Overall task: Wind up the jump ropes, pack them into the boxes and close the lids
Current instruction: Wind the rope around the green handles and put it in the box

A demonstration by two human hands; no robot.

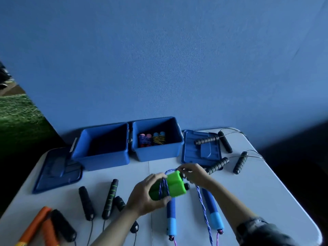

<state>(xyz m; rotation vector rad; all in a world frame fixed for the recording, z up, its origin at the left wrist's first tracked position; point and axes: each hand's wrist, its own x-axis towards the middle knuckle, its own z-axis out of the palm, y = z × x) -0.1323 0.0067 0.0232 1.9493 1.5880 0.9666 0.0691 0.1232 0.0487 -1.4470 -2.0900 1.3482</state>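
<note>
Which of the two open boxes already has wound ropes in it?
The right box, beside the lid bearing a black handle; it holds two wound ropes. The left box looks empty.

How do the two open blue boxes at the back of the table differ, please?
The left box looks empty, while the right box already holds two wound jump ropes. The left box's lid lies bare beside it; the right box's lid has a black handle resting on it. Both boxes are blue, open, upright and touching side by side.

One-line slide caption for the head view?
Left hand holds green handles while right hand winds blue rope around them.
</note>
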